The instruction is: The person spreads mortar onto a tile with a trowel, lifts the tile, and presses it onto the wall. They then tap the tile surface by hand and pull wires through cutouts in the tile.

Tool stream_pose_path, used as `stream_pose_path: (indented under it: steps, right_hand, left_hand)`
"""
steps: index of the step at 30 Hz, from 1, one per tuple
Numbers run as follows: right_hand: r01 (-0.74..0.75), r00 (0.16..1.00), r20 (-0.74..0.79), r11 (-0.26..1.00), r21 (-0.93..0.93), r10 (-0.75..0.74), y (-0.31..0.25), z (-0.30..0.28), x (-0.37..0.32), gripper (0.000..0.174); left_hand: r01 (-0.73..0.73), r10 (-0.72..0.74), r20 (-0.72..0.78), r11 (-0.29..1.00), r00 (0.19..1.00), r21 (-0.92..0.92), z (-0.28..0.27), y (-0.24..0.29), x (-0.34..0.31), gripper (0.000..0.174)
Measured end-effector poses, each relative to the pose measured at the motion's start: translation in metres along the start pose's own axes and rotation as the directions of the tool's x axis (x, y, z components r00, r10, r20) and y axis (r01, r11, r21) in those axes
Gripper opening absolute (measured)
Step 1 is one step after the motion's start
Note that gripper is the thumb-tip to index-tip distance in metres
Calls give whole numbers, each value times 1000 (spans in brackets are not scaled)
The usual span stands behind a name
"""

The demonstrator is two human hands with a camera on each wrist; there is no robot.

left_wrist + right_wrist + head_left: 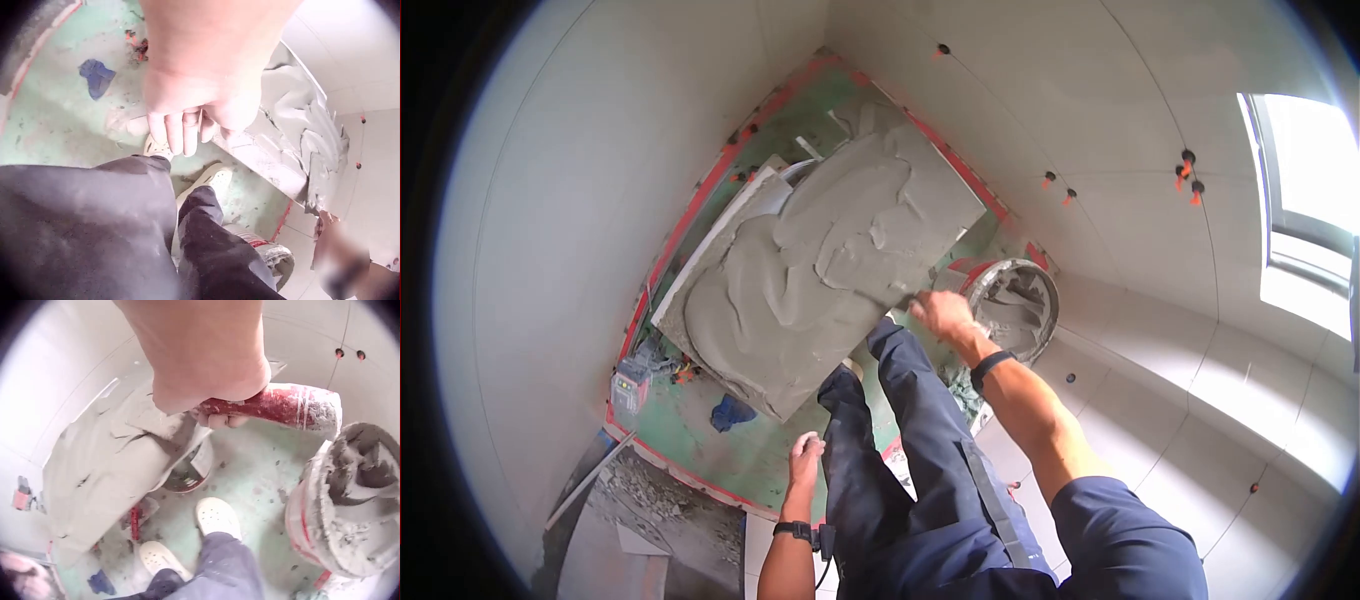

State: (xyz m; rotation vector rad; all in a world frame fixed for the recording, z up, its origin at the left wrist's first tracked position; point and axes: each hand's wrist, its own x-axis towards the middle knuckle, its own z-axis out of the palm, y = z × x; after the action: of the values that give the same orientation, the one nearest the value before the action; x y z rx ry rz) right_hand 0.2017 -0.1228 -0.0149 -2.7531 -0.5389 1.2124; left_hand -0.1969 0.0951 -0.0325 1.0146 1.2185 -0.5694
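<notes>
One tile [820,270], mortar-coated, long axis lower-left to upper-right in your head view. One bucket [1015,305] just right of tile. One trowel [281,406] at tile's right edge, red handle pointing toward bucket; your right hand [945,315] grip clamped round handle. Your left hand [805,460] below tile, fingers loosely curled, holding nothing.

Your trowel [281,406] had a red, grey-smeared handle, and its blade lay against the near edge of the large tile [705,255]. The tile sat tilted above the green floor [700,435], its face covered in thick, swirled wet mortar [820,250].
</notes>
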Motion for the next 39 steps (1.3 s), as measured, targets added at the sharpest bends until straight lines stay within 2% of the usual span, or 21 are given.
stream_pose_path:
  steps: [2, 4, 8, 9, 10, 12, 14, 16, 18, 19, 20, 22, 26, 29, 30, 32, 33, 34, 36, 38, 39]
  right_hand:
    - [-148, 974, -178, 989, -20, 142, 36, -13, -1, 40]
    - [-291, 905, -297, 952, 95, 306, 74, -37, 0, 41]
    - [-227, 903, -267, 902, 368, 336, 129, -63, -6, 41]
    - [-336, 907, 42, 661, 670, 419, 133, -64, -6, 40]
    - [-339, 907, 52, 653, 677, 417, 130, -55, -9, 40]
    - [-408, 875, 236, 383, 829, 422, 112, -27, -14, 38]
    - [-364, 916, 229, 443, 819, 329, 92, 9, -28, 38]
    - [-266, 962, 166, 594, 759, 219, 66, 38, -48, 39]
    - [-87, 994, -27, 899, 430, 109, 60, 78, -57, 41]
    - [-114, 993, 5, 955, 274, 117, 47, 58, -69, 41]
    - [-114, 993, 4, 953, 281, 117, 43, 38, -72, 41]
    - [-96, 994, -51, 995, -4, 95, 58, 11, -64, 40]
    - [-256, 934, -250, 966, 32, 256, 134, -35, -36, 38]
    - [-241, 924, -245, 945, 222, 294, 180, -58, -23, 40]
    - [-227, 927, -245, 946, 231, 283, 193, -50, -19, 40]
    - [-84, 966, -186, 899, 430, 179, 216, -6, -7, 41]
    - [-95, 977, -74, 714, 693, 201, 212, 12, -7, 40]
    - [-134, 981, 54, 453, 881, 184, 204, 32, -13, 40]
    - [-143, 968, 49, 386, 911, 245, 178, 64, -28, 40]
    - [-161, 959, 50, 392, 906, 278, 184, 126, -42, 31]
    - [-231, 943, 95, 425, 875, 317, 176, 123, -56, 31]
  left_hand:
    - [18, -18, -20, 1000, 1000, 4, 6, 26, -7, 31]
    - [-25, 25, -1, 999, 1000, 39, 5, 35, -5, 34]
    - [1, -3, 14, 996, 1000, 90, 5, 33, 11, 35]
    - [-10, 8, 22, 996, 1000, 88, 4, 29, 13, 34]
    - [-5, 4, 15, 995, 1000, 97, 5, 26, 12, 34]
    - [-11, 8, 67, 998, 998, 55, 11, 24, 9, 33]
    - [-16, 12, 58, 997, 998, 71, 22, 33, 2, 32]
    - [-62, 51, 98, 992, 994, 109, 29, 34, 3, 33]
    - [-58, 46, 107, 992, 993, 113, 35, 38, 0, 35]
    - [-52, 40, 104, 991, 994, 123, 38, 40, -2, 36]
    - [-47, 34, 99, 990, 994, 136, 41, 43, -2, 37]
    - [-47, 34, 93, 988, 995, 144, 39, 39, 2, 37]
    - [14, -16, 6, 978, 1000, 210, 39, 36, 2, 36]
    - [35, -32, -22, 984, 999, 175, 50, 25, 4, 32]
    - [26, -25, -8, 987, 1000, 156, 52, 23, 9, 32]
    - [43, -30, -51, 962, 998, 268, 75, 31, 11, 32]
    - [11, -3, -35, 968, 999, 252, 87, 37, 13, 32]
    - [-14, 20, -22, 971, 1000, 240, 102, 44, 14, 33]
    - [-70, 67, 25, 973, 997, 222, 130, 60, 15, 30]
    - [-81, 76, 37, 981, 996, 179, 158, 80, 7, 30]
    - [-116, 105, 69, 974, 992, 195, 166, 85, 6, 30]
